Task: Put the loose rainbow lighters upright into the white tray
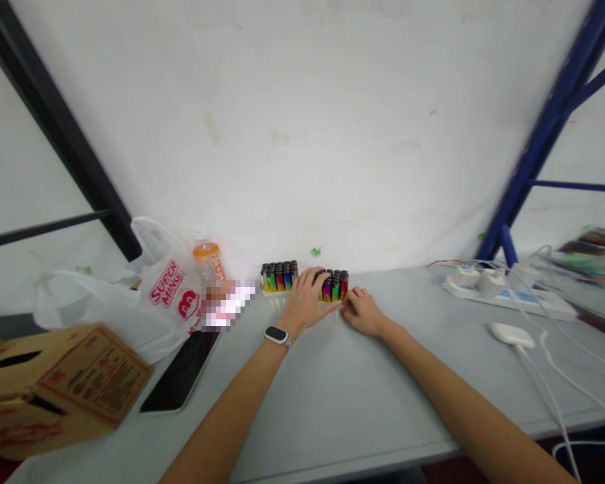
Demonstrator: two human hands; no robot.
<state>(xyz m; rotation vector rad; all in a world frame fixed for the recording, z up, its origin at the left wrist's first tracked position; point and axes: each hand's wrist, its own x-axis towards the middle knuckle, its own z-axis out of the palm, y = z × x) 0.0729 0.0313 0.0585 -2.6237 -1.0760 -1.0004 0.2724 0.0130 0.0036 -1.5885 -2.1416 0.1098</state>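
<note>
Two racks of multicoloured lighters with black tops stand upright near the wall. My left hand [304, 300], with a fitness band on its wrist, reaches around the right rack of lighters [336, 289]. Its thumb lies along the rack's front and its fingers curl over the left part, hiding some lighters. At the rack's right end, my right hand [364, 311] has its fingers curled in against the corner. Just left of my left hand is the other rack of lighters [278, 279], which stands on a pale base.
Left on the grey table [333, 403] are a cardboard box [95, 376], a white plastic bag [146, 316], a dark phone [181, 373] and an orange-capped bottle [209, 259]. At right lie a power strip [514, 299], a white charger [511, 334] and cables. A wall stands behind.
</note>
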